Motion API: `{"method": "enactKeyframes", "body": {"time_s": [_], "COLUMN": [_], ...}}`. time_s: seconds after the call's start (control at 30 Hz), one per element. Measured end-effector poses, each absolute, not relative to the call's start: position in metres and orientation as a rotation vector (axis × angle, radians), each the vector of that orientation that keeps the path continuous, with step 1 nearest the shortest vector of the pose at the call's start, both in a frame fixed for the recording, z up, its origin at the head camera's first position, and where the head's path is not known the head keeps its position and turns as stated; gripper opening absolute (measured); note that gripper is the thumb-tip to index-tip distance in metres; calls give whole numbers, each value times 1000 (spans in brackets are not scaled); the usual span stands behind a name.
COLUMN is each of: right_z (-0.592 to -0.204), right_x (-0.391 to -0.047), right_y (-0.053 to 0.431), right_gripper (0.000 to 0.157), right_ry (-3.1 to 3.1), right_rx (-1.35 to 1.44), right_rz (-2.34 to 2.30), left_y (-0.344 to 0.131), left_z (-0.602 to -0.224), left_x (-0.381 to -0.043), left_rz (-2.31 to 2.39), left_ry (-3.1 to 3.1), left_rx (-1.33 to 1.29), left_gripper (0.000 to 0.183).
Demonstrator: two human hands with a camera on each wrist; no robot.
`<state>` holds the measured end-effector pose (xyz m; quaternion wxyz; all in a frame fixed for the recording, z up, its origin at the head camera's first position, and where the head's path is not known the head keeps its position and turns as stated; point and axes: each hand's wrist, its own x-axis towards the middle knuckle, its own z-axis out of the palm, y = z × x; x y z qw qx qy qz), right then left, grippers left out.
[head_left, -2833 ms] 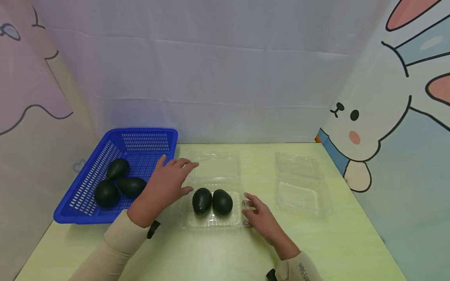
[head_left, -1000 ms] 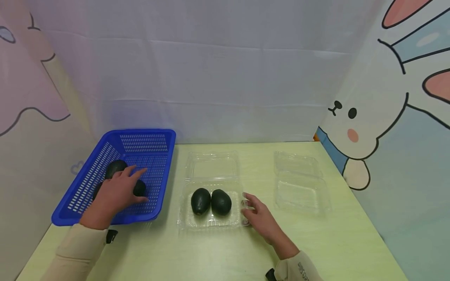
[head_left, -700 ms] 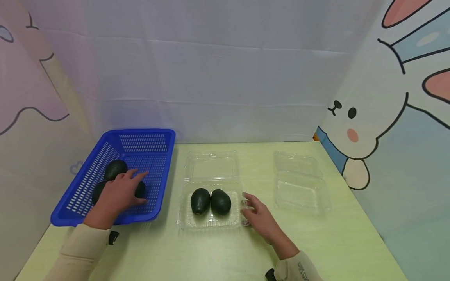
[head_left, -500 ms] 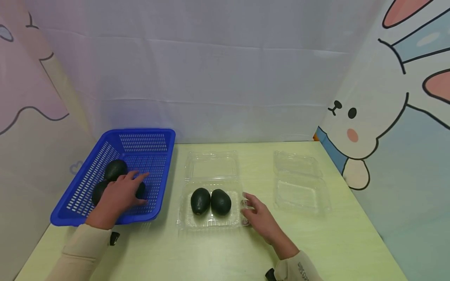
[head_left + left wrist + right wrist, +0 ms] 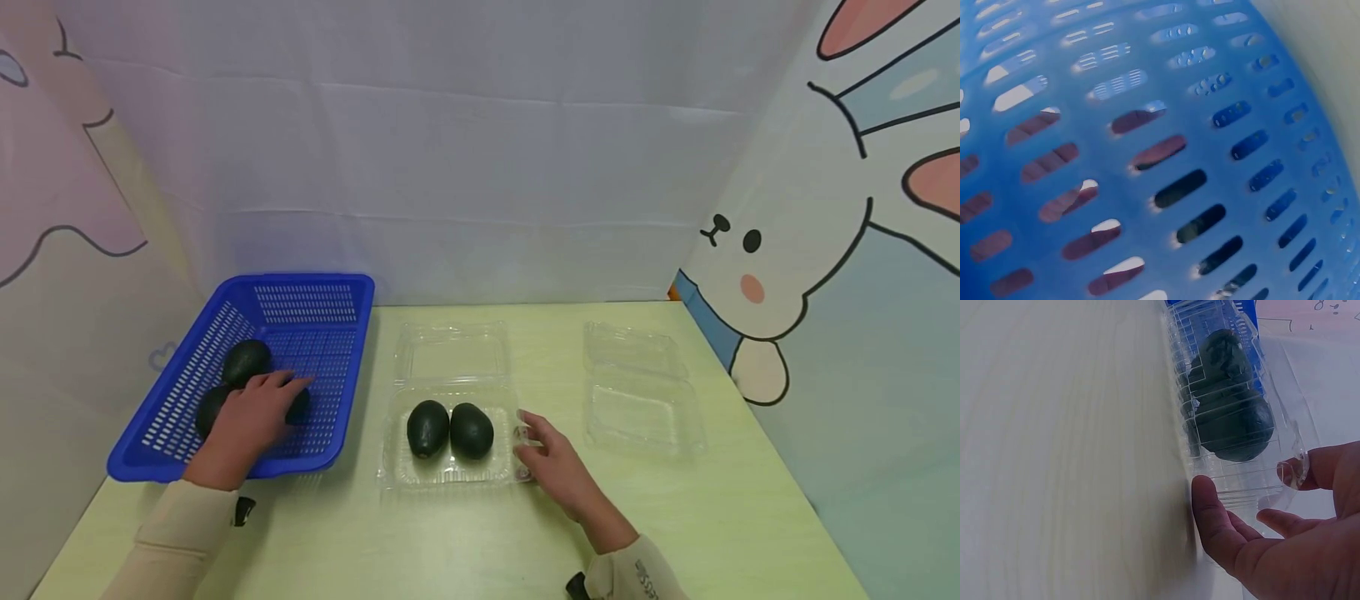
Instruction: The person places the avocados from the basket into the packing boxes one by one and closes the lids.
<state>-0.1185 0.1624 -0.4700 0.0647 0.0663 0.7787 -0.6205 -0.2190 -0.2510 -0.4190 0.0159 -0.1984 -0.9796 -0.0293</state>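
Observation:
In the head view my left hand (image 5: 255,417) is down in the blue basket (image 5: 318,450), its fingers curled over a dark green avocado (image 5: 298,406) that it mostly covers. Two more avocados lie beside it: one behind (image 5: 247,362), one at the left (image 5: 211,410). Through the basket slots, the left wrist view shows parts of the hand's fingers (image 5: 1050,161) and a dark avocado (image 5: 1200,223). With bent fingers, my right hand (image 5: 558,467) holds the right edge of an open clear plastic clamshell (image 5: 450,479). A left avocado (image 5: 428,430) and a right avocado (image 5: 472,432) sit side by side inside.
A second open clear clamshell (image 5: 645,417) stands to the right on the pale wooden table (image 5: 450,550). White cloth (image 5: 487,167) hangs behind the table, and a rabbit-printed cloth (image 5: 847,333) borders its right side.
From over the open clamshell, my left hand has moved left into the basket, onto an avocado. Its fingers and thumb have just drawn in. My right hand has stayed at the clamshell's edge.

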Motion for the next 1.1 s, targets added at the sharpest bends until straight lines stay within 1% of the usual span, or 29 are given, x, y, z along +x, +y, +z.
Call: {"method": "enactKeyframes", "body": {"time_s": [0.13,0.23,0.7,0.83,1.1], "right_z": [-467,-467,-468,-470,-471], "right_x": [-118,-118,-120,-120,-119], "right_y": [163,163,163,163,163], "right_gripper": [52,53,53,52,53], "right_ry": [2352,2350,2355,2355,2357], "right_rx": [178,171,163,176,184], "right_rz": [-1890,-1894,-1895,-1894,-1885], "left_y": [-251,-252,-258,-258,-247], "left_z": [-418,-416,-415,-413,-396], "left_x": [-218,-218,-222,-221,-217], "left_rz": [-93,-91,-74,-48,-56], "left_ry": [-3019,-3015,-3033,-3027,-2930], "left_rx": [-598,-575,-500,-518,-564], "left_gripper": [48,45,61,61,66]}}
